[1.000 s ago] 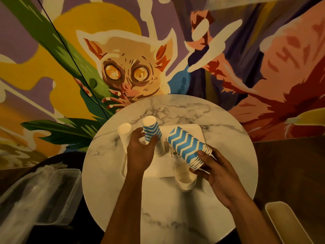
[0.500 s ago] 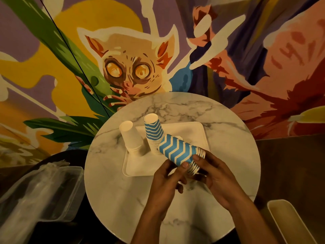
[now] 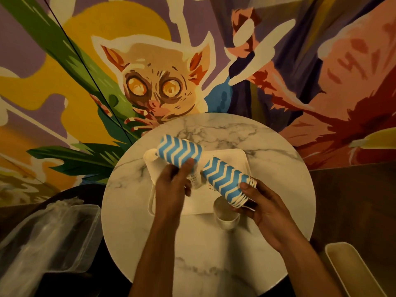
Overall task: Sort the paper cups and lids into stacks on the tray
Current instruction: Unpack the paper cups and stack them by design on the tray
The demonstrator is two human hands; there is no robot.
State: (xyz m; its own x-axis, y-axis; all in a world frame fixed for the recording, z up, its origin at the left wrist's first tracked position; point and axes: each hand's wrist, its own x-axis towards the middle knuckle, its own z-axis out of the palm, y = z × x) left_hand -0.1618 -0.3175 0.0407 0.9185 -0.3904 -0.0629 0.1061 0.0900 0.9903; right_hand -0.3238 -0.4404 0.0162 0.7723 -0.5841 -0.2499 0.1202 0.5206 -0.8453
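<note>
1. Left hand (image 3: pixel 173 185): fingers curled round a blue-and-white chevron paper cup (image 3: pixel 180 153), whose long axis runs up-left from the thumb.
2. Right hand (image 3: pixel 263 206): grips the rim end of a nested stack of chevron paper cups (image 3: pixel 225 179), which points toward the left hand.
3. Both are held above the pale rectangular tray (image 3: pixel 240 155), nearly in line with a gap between them. The left hand is probably nearer the tray's far corner.

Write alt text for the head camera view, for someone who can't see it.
The left hand grips blue zigzag paper cups and the right hand a nested zigzag stack, both tilted over a white tray on a round marble table. A plain cup stands upright at the tray's near edge; an animal mural fills the wall.
</note>
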